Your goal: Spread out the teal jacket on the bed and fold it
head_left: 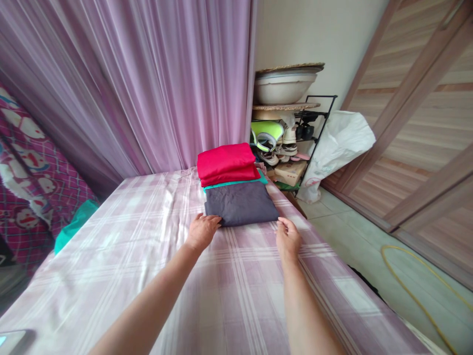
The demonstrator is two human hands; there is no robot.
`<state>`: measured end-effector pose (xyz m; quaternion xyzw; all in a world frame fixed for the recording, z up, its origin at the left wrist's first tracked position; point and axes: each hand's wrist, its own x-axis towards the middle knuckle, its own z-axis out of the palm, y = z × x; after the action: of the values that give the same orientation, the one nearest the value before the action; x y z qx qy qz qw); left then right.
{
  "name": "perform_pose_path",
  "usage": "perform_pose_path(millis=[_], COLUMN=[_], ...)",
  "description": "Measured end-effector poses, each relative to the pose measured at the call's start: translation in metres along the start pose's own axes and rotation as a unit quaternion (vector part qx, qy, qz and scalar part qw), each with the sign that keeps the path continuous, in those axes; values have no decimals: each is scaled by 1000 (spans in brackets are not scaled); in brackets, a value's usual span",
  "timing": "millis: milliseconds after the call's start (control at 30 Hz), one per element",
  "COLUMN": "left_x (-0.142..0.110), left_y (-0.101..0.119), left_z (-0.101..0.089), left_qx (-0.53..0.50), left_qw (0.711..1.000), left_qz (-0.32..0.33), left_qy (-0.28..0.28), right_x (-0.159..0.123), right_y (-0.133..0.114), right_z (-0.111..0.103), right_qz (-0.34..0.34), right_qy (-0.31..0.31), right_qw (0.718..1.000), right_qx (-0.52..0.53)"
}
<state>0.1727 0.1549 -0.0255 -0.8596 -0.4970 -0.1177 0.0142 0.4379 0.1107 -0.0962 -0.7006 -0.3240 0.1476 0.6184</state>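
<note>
A dark grey folded garment (pixel 240 204) lies on a pink plaid bedsheet (pixel 129 231), nearest to me in a row of folded clothes. Behind it a thin band of teal folded cloth (pixel 234 184) shows, partly covered, and a red folded garment (pixel 226 162) sits at the far end. My left hand (pixel 202 231) rests flat with its fingertips on the grey garment's near left corner. My right hand (pixel 288 238) lies on the sheet, fingertips at the garment's near right corner, with no clear grip.
A lilac curtain (pixel 148 74) hangs beyond the bed. To the right, a black rack (pixel 318 128) holds shoes and a white basin (pixel 284 86), beside a white plastic bag (pixel 338 148). A patterned blanket (pixel 29 182) lies left; a yellow hose (pixel 417 291) crosses the tiled floor.
</note>
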Motion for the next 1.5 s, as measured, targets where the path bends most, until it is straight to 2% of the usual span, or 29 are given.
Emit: perform_pose_path(millis=[67,167,267,367,467,567,633,733,800,900,1000,1100,1167,1233,1333,1433,1500], left_x=[4,-3,-33,-81,-123,-135,-124,-89,-66,-42,-31,-28,-29,-35,-54,-67,-60], left_y=[-5,-22,-56,-105,-150,-166,-157,-122,-96,-69,-60,-61,-61,-55,-39,-27,-36], left_z=[-16,-45,-68,-79,-84,-91,-93,-90,-82,-68,-58,-60,-73,-96,-139,-171,-182], left_qx=[10,26,42,63,58,56,51,19,7,48,78,76,75,67,24,-49,-61], left_qw=[1000,998,994,989,986,975,973,987,992,985,977,976,978,981,986,961,947], left_qz=[8,-1,-29,-79,-144,-214,-223,-161,-117,-103,-101,-93,-89,-77,2,91,97], left_qy=[6,56,98,108,59,15,8,-13,-56,-129,-172,-179,-175,-162,-164,-258,-300], right_x=[1,3,3,1,0,1,2,3,4,4,4,3,3,3,4,5,6], right_y=[2,4,5,4,3,5,6,6,6,4,1,0,-1,0,3,7,10], right_z=[0,0,0,0,1,2,2,1,-1,-2,-3,-3,-3,-3,-3,-2,-2], right_qz=[3,-1,-16,-4,-2,-16,-20,-15,-11,-8,-5,-6,-6,-6,-14,-26,-29], right_qy=[-1,7,13,5,-3,-7,-11,-20,-25,-29,-32,-33,-34,-37,-40,-51,-60], right_qw=[1000,1000,1000,1000,1000,999,998,996,996,996,995,995,995,994,992,989,986], right_qx=[-4,-14,-22,-19,-22,-46,-63,-81,-84,-86,-89,-92,-95,-99,-118,-139,-153])
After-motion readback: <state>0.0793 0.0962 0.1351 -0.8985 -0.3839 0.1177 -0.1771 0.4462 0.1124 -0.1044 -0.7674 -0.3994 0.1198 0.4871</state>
